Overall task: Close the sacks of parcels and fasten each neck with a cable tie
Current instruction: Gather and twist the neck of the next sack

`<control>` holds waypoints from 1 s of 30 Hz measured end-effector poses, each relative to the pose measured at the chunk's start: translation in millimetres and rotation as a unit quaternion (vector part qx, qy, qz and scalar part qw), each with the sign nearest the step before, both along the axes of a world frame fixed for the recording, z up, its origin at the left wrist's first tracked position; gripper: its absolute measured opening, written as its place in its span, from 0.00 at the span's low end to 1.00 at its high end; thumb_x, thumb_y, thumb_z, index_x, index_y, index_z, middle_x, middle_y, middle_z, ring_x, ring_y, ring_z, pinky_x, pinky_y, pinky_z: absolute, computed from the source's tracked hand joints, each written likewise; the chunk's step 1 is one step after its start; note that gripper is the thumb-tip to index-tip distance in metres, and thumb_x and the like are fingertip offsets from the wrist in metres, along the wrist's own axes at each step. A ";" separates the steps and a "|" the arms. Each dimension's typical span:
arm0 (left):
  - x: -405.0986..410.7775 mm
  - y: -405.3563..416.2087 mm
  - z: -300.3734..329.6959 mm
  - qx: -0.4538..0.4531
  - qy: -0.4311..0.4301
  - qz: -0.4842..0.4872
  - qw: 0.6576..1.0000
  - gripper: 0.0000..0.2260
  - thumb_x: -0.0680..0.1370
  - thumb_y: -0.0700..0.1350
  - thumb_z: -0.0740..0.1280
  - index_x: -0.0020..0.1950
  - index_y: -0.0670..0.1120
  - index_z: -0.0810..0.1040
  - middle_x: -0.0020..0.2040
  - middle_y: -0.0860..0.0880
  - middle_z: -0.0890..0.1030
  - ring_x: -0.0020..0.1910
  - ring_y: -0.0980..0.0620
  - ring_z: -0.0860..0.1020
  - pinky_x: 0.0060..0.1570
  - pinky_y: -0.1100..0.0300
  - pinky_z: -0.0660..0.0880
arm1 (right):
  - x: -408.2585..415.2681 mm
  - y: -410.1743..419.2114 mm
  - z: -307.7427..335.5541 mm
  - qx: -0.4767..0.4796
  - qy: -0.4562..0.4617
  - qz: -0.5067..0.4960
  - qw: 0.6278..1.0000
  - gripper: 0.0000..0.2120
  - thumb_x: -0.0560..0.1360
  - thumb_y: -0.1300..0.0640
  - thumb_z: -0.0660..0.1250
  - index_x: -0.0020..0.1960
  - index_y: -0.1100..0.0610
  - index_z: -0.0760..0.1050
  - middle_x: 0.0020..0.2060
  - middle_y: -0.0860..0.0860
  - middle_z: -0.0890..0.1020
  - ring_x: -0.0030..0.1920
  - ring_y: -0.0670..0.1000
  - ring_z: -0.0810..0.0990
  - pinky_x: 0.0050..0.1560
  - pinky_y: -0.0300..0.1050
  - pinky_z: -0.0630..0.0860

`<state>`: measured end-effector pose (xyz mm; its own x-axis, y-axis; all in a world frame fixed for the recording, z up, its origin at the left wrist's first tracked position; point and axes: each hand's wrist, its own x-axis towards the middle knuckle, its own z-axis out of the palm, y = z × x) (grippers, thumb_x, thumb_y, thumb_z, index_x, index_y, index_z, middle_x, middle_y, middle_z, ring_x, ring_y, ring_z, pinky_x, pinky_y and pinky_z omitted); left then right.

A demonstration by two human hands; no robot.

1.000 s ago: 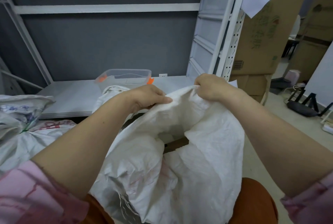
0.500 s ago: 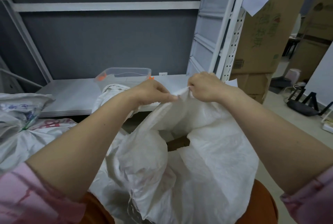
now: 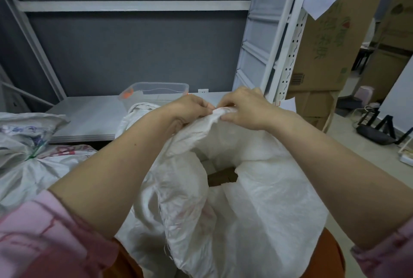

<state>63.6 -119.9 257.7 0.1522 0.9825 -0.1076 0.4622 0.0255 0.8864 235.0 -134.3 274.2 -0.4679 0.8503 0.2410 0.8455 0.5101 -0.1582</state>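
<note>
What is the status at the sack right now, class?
Left hand and right hand both pinch the sack rim. Mouth gapes below. No tie on it. Nothing in the way.

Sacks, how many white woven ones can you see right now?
3. The open sack both hands grip, a tied sack at far left, and a third sack behind the left hand. More may be hidden.

1. The grey metal shelf [image 3: 89, 119] runs across in front of me, below the white racking.
2. A clear plastic tub [image 3: 156, 93] sits on it, towards the back.
3. A white sack [image 3: 134, 114] leans against its front edge.
4. Cardboard boxes [image 3: 321, 54] stand stacked on the floor [image 3: 348, 143] to my right.
</note>
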 end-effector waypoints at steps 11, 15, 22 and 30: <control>-23.8 -15.9 2.8 -0.006 0.186 -0.003 0.982 0.17 0.74 0.58 0.68 0.44 0.44 0.83 0.40 0.51 0.81 0.41 0.52 0.77 0.46 0.58 0.72 | 14.0 28.6 -8.4 -0.012 -0.030 -0.143 0.989 0.11 0.74 0.69 0.54 0.42 0.58 0.71 0.40 0.54 0.77 0.45 0.59 0.73 0.50 0.50 0.60; -34.9 -11.6 -9.6 -0.057 0.114 -0.012 0.992 0.08 0.73 0.49 0.72 0.48 0.45 0.84 0.47 0.46 0.84 0.47 0.49 0.80 0.51 0.56 0.79 | 17.3 31.4 -4.1 -0.014 -0.037 -0.198 0.979 0.13 0.73 0.70 0.55 0.52 0.59 0.74 0.48 0.56 0.79 0.47 0.59 0.74 0.53 0.51 0.61; -24.6 -3.0 -9.1 -0.110 -0.127 0.005 0.986 0.05 0.79 0.38 0.63 0.45 0.40 0.77 0.42 0.44 0.77 0.40 0.52 0.75 0.37 0.61 0.76 | 8.5 16.4 -4.7 -0.020 0.031 -0.017 0.999 0.18 0.77 0.62 0.60 0.64 0.48 0.74 0.60 0.51 0.76 0.62 0.54 0.69 0.62 0.49 0.66; -8.4 -16.5 -0.8 -0.033 0.012 0.066 0.997 0.19 0.77 0.45 0.67 0.67 0.41 0.73 0.49 0.44 0.80 0.39 0.53 0.76 0.41 0.58 0.76 | -3.5 9.7 -9.0 -0.043 0.016 0.030 0.998 0.10 0.78 0.61 0.58 0.42 0.65 0.74 0.40 0.56 0.78 0.45 0.57 0.75 0.47 0.52 0.70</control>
<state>55.2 -136.4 256.9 0.0192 0.9843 -0.1754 0.4712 0.1458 0.8699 231.5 -124.6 265.2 -0.5120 0.8391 0.1836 0.8072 0.5431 -0.2313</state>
